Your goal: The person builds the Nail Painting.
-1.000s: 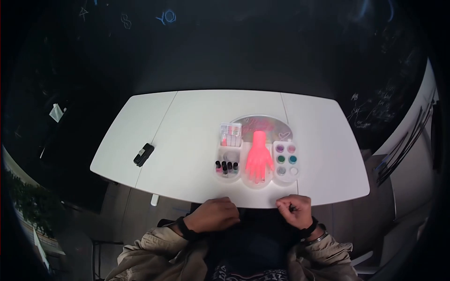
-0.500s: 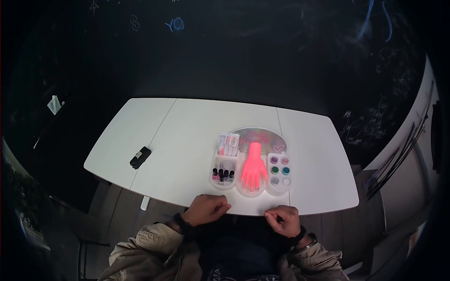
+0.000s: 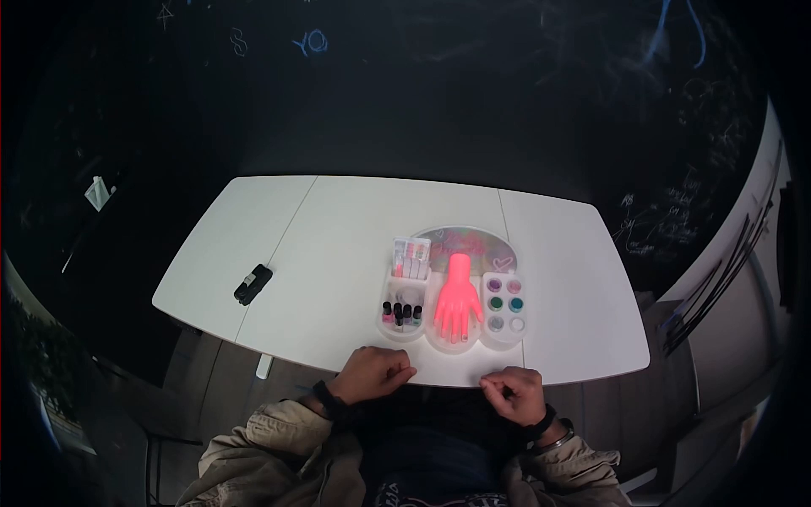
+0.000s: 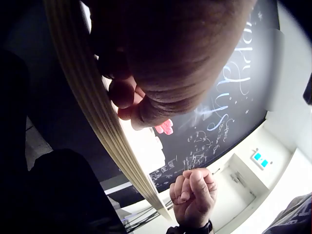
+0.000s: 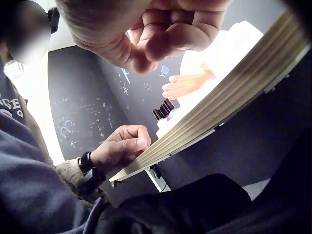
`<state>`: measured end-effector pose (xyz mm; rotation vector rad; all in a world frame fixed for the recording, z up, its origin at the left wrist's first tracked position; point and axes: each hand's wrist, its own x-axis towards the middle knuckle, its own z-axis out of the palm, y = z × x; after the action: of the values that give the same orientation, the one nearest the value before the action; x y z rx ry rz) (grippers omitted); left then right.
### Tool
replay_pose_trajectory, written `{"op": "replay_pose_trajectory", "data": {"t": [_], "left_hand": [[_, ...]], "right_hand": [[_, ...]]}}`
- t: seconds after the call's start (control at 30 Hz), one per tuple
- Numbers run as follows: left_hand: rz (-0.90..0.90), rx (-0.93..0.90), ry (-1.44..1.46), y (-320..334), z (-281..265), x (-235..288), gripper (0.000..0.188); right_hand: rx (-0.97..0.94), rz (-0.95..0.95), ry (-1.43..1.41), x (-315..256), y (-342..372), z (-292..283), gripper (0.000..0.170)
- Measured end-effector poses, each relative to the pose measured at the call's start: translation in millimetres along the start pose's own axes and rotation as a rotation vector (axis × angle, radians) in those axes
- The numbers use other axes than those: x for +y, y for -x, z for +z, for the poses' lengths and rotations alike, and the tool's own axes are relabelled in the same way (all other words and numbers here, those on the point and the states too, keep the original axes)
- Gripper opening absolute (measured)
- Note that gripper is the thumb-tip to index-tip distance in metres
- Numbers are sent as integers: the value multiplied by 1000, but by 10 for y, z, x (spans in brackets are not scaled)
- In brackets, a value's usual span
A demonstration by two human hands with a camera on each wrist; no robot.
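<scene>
A glowing pink model hand point(image 3: 458, 306) lies fingers toward the person on a white tray set point(image 3: 504, 340). Nail polish bottles point(image 3: 399, 316) with black caps stand in its left section, and several small colored pots point(image 3: 497, 303) sit on the right. My left hand point(image 3: 372, 374) rests at the table's front edge, left of the tray, fingers loosely curled around nothing. At the same edge, nearer the tray's right side, is my right hand point(image 3: 517, 395), also loosely curled and empty. Both wrist views show the relaxed fingers beside the table edge.
The white table point(image 3: 338, 253) carries a small black object point(image 3: 253, 285) on its left part. A clear case point(image 3: 411, 256) stands at the tray's back left. Behind the table is a dark chalkboard point(image 3: 405, 101) with chalk drawings.
The head view has tilted and shifted a little. My left hand has moved slightly forward onto the table's edge; my right hand stays loosely curled near it. The tray's contents look unchanged.
</scene>
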<state>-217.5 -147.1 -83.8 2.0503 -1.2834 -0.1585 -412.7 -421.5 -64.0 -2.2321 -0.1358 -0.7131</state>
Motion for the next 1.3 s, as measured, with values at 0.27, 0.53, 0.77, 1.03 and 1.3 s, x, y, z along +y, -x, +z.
{"op": "replay_pose_trajectory", "data": {"t": [0.27,0.53,0.77,1.03,1.3], "left_hand": [[-4,2,10,5,25,-25,25],[-14,-7,4,3,22,-21,25],[-17,-3,20,4,27,-27,25],[-21,-24,-1,0,13,-20,25],[-16,-22,25,9,27,-44,25]], "right_hand": [[-6,11,-14,4,10,9,5],[-5,19,-25,-9,6,9,5],[-30,40,-13,19,20,-5,4],[-6,25,-29,14,11,8,5],[-37,42,-14,18,16,-13,4]]}}
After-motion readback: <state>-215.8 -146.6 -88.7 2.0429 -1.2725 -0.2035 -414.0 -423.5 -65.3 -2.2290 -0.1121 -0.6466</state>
